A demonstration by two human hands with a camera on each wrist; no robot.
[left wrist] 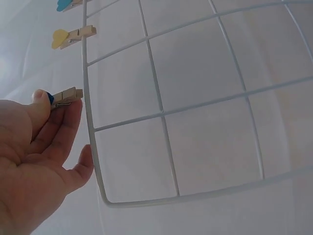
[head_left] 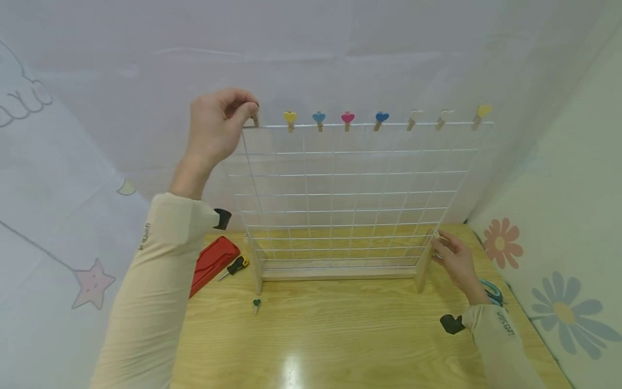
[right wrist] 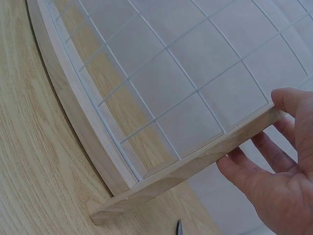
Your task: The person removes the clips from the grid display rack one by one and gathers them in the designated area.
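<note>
A white wire grid stands upright in a wooden stand. At its upper left corner my left hand pinches a small wooden clothespin with a dark blue end. The clothespin's tip is right by the edge wire; whether it grips the wire I cannot tell. My right hand holds the top of the stand's right wooden post, thumb on one side and fingers on the other. Several heart clothespins are clipped along the top wire, among them a yellow one and a pink one.
A green heart clothespin lies on the wooden table in front of the left post. Left of the stand are a red tray-like object and a screwdriver. Blue-handled scissors lie beyond the right wrist.
</note>
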